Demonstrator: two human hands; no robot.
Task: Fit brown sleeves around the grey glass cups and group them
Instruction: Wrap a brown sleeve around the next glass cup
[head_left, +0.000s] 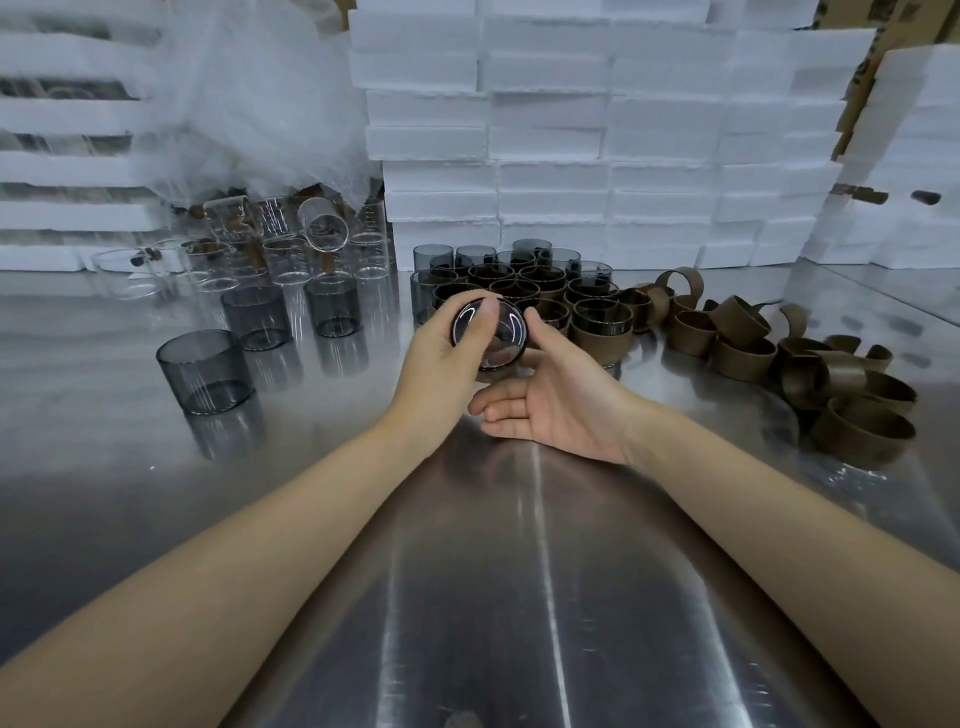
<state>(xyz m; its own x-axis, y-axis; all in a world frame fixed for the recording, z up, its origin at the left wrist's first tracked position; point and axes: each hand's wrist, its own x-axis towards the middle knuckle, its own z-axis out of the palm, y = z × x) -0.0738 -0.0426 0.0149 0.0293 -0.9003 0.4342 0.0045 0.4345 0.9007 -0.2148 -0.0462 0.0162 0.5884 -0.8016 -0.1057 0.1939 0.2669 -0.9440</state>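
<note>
White foam boxes (597, 130) (stacked), clear glass beakers (287, 262), steel table (519, 597)

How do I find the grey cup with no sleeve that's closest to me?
Start at the shiny metal table, left of the left hand. Three bare grey cups stand upright there in a slanting row. It is the front cup, farthest from the clear glasses behind.

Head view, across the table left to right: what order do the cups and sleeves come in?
Lone bare grey cup → two more bare grey cups → held grey cup, gripped by the left hand → pile of loose brown sleeves. The sleeved-cup group overlaps the held cup, so it is left out.
</note>
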